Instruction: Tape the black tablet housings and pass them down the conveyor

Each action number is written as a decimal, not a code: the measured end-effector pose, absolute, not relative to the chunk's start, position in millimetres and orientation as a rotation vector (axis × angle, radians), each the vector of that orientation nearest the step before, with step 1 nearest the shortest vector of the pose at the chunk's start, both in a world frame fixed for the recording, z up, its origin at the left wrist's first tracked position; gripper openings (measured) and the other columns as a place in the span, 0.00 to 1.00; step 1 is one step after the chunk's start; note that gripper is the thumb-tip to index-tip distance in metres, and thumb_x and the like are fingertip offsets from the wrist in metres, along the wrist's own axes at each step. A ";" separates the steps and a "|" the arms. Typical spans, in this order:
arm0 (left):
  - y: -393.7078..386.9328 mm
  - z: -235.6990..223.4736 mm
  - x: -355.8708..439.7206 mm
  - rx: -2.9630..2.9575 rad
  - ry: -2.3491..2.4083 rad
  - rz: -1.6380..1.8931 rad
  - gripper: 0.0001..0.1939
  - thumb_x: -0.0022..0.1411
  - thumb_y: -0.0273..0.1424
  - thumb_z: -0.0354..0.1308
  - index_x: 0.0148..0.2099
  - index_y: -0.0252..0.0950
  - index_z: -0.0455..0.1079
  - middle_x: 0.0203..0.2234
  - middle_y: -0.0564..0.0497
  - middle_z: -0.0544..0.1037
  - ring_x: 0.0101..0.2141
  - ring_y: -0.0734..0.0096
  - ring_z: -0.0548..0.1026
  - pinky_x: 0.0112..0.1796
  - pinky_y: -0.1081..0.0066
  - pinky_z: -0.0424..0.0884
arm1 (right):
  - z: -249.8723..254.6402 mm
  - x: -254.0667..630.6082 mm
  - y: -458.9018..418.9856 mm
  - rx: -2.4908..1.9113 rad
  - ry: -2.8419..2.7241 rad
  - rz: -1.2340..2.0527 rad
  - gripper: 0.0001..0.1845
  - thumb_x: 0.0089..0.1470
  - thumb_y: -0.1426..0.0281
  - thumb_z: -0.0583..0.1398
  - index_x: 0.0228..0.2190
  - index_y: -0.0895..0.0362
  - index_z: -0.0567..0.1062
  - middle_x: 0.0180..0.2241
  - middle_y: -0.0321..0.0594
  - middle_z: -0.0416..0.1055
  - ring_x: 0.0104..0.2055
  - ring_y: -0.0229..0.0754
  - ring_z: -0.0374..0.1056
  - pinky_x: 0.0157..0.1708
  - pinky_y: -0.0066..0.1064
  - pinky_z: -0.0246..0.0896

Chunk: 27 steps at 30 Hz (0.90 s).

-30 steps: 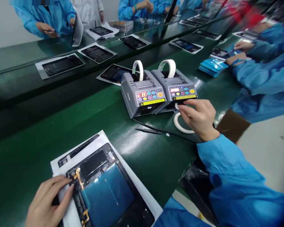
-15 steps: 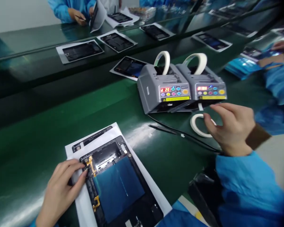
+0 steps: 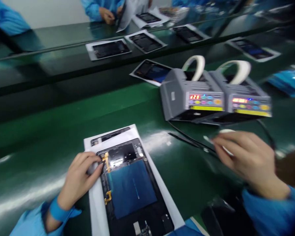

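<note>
An opened tablet [image 3: 134, 188] with a blue battery and orange flex cables lies on white paper [image 3: 94, 209]. At its upper left edge, the finger and thumb of my left hand [image 3: 80, 177] are pinched together beside the orange flex cable [image 3: 106, 160]; what they grip is too small to make out. My right hand [image 3: 247, 159] pinches a short strip of white tape [image 3: 208, 140], in front of two grey tape dispensers [image 3: 173, 95] [image 3: 250, 95]. Behind those fingers a white tape roll [image 3: 226, 131] is mostly hidden.
Black tweezers [image 3: 183, 139] and a cable lie between the tablet and my right hand. More tablet parts on paper [image 3: 111, 49] [image 3: 146, 41] rest along the far line. Across it, a co-worker's hand [image 3: 107, 15] is busy. Blue packets [image 3: 288, 82] sit at right.
My right hand has come away from the right dispenser, and the tape strip that hung there is now in its fingers. My left hand stays at the tablet's edge. The view has shifted left.
</note>
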<state>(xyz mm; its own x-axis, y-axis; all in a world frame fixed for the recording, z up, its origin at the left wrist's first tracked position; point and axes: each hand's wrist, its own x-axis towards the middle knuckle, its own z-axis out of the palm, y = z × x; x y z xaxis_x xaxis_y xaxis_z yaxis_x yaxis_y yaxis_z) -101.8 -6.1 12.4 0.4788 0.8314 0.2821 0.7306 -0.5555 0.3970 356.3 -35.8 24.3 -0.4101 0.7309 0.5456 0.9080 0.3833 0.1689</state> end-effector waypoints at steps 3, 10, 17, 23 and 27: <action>-13.0 13.5 -98.1 2.425 1.382 0.626 0.02 0.63 0.28 0.55 0.39 0.36 0.68 0.36 0.48 0.72 0.38 0.66 0.69 0.39 0.66 0.66 | 15.3 323.7 -52.6 -1.159 -2.415 -0.343 0.08 0.51 0.74 0.63 0.36 0.53 0.74 0.35 0.40 0.76 0.36 0.41 0.71 0.35 0.34 0.67; -20.5 9.9 -98.8 2.391 1.436 0.578 0.05 0.63 0.30 0.54 0.40 0.35 0.69 0.36 0.47 0.72 0.37 0.65 0.68 0.38 0.64 0.67 | 31.3 205.4 -28.4 -0.854 -2.438 0.119 0.07 0.57 0.73 0.58 0.37 0.54 0.75 0.36 0.40 0.75 0.39 0.41 0.71 0.39 0.35 0.66; -24.2 7.1 -100.6 2.578 1.354 0.539 0.12 0.64 0.32 0.54 0.48 0.34 0.69 0.46 0.43 0.73 0.44 0.58 0.68 0.43 0.59 0.69 | 14.5 108.7 18.4 -0.836 -2.446 0.039 0.07 0.54 0.76 0.59 0.36 0.59 0.74 0.34 0.38 0.75 0.33 0.39 0.70 0.32 0.31 0.64; -22.5 4.4 -101.1 2.574 1.355 0.535 0.12 0.63 0.31 0.54 0.48 0.34 0.70 0.45 0.44 0.74 0.45 0.57 0.68 0.42 0.59 0.70 | -0.6 102.4 23.2 -0.869 -2.463 0.052 0.06 0.54 0.76 0.59 0.35 0.58 0.74 0.33 0.38 0.76 0.32 0.38 0.70 0.33 0.30 0.64; -22.8 4.4 -100.5 2.539 1.360 0.531 0.12 0.63 0.31 0.54 0.48 0.34 0.70 0.45 0.45 0.73 0.45 0.57 0.68 0.43 0.59 0.70 | -1.1 102.9 24.3 -0.865 -2.472 0.062 0.06 0.53 0.76 0.59 0.35 0.58 0.74 0.33 0.39 0.76 0.33 0.39 0.70 0.34 0.30 0.65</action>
<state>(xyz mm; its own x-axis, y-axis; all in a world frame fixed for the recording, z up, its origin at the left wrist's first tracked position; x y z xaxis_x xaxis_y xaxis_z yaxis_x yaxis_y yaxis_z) -100.5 -22.8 4.4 0.5083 0.8345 0.2127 0.7578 -0.5508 0.3498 102.9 24.3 -1.1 -0.6634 0.5934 0.4558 0.5698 0.7955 -0.2062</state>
